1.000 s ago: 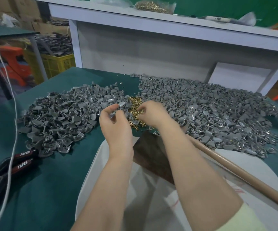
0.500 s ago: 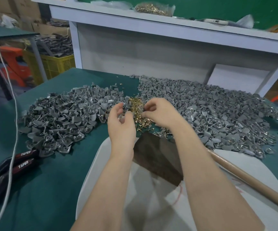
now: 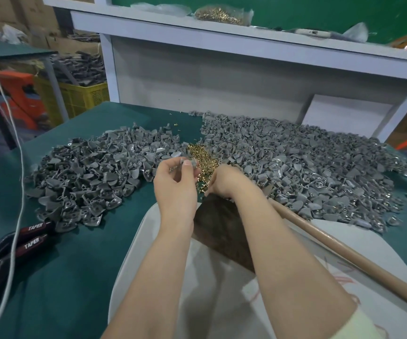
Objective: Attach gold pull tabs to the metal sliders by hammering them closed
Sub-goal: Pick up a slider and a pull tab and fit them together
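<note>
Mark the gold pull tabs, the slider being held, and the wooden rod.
gold pull tabs point(image 3: 205, 157): head view, middle of the pile.
slider point(image 3: 194, 162): head view, grey end beside the left hand point(image 3: 175, 184) thumb.
wooden rod point(image 3: 344, 252): head view, mid shaft.

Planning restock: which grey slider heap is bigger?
The right heap, spreading back to the white shelf unit; the left heap, near the TAPER-marked handles, is smaller.

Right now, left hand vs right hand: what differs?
Left hand is higher and pinches a grey slider; right hand sits lower, knuckles up, fingers down in the gold tabs. Left hand's hold shows plainly; whether the right hand holds anything is hidden. Both are bare, close together.
</note>
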`<state>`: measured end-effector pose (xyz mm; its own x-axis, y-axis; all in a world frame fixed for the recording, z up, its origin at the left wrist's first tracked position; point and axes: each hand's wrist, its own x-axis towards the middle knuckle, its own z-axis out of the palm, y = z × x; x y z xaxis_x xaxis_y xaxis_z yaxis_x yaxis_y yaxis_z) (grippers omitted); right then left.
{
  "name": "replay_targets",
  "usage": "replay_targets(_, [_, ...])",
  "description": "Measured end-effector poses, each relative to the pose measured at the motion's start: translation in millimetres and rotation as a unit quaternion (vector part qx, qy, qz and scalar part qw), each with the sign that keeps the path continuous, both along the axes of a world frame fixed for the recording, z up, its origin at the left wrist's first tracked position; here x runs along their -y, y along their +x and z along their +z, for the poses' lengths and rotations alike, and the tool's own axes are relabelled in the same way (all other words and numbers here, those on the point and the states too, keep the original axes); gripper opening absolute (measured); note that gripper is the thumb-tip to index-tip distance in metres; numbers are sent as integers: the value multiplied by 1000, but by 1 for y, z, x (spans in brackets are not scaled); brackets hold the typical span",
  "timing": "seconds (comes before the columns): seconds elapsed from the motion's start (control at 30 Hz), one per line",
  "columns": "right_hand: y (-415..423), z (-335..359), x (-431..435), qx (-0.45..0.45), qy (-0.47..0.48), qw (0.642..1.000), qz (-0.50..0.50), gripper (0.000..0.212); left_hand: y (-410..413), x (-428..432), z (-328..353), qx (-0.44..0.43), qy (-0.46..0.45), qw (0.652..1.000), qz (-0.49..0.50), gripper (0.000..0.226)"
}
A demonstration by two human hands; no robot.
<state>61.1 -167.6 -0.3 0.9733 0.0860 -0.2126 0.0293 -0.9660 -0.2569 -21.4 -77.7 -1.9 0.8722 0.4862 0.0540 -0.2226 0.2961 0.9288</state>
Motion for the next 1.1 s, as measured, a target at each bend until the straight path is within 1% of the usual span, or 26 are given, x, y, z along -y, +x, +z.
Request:
replay_targets(0.07, [9, -3, -4, -23, -28, 999, 7, 36, -1, 0, 1, 2, 6, 1000, 7, 7])
replay_targets(0.13, [15, -4, -8, -40, -47, 998, 23, 33, -2, 0, 0, 5, 30, 999, 12, 12])
replay_targets(0.23, [16, -5, -10, -46, -43, 998, 24, 30, -3, 1, 0, 1, 66, 998, 14, 15])
replay_targets(0.47, [12, -1, -9, -30, -31, 998, 42, 30, -4, 1, 0, -10, 68, 998, 14, 16])
replay_targets(0.53, [9, -1, -7, -11, -5, 999, 40, 27, -3, 1, -1, -10, 71, 997, 6, 16])
replay_targets(0.6, [3, 5, -1, 31, 43, 998, 19, 20, -3, 0, -2, -5, 94, 996, -11, 13])
replay_targets(0.63, [0, 9, 4, 52, 88, 995, 2, 20, -3, 1, -2, -1, 113, 993, -23, 10])
replay_targets(0.7, [-11, 18, 18, 88, 202, 975, -23, 21, -4, 2, -3, 8, 161, 985, -65, 8])
replay_targets(0.77, [-27, 28, 35, 121, 273, 954, -37, 13, -7, 7, -3, 17, 234, 964, -124, 11])
replay_targets(0.83, [-47, 33, 54, 137, 339, 930, -49, 13, -11, 13, -4, 14, 330, 929, -170, 13])
replay_targets(0.9, [-67, 33, 69, 148, 365, 918, -46, 16, -14, 18, -5, -9, 437, 878, -198, 17])
replay_targets(0.97, [-83, 27, 79, 150, 365, 918, -33, 17, -18, 21, -5, -42, 547, 813, -195, 22])
replay_targets(1.0, [-89, 23, 82, 147, 372, 916, -28, 18, -19, 21, -5, -50, 577, 792, -192, 23])
replay_targets(1.03, [-94, 18, 84, 147, 377, 914, -22, 20, -20, 21, -5, -52, 589, 783, -193, 22])
replay_targets(1.1, [-101, 9, 84, 158, 380, 911, -15, 27, -21, 21, -3, -48, 593, 780, -192, 19])
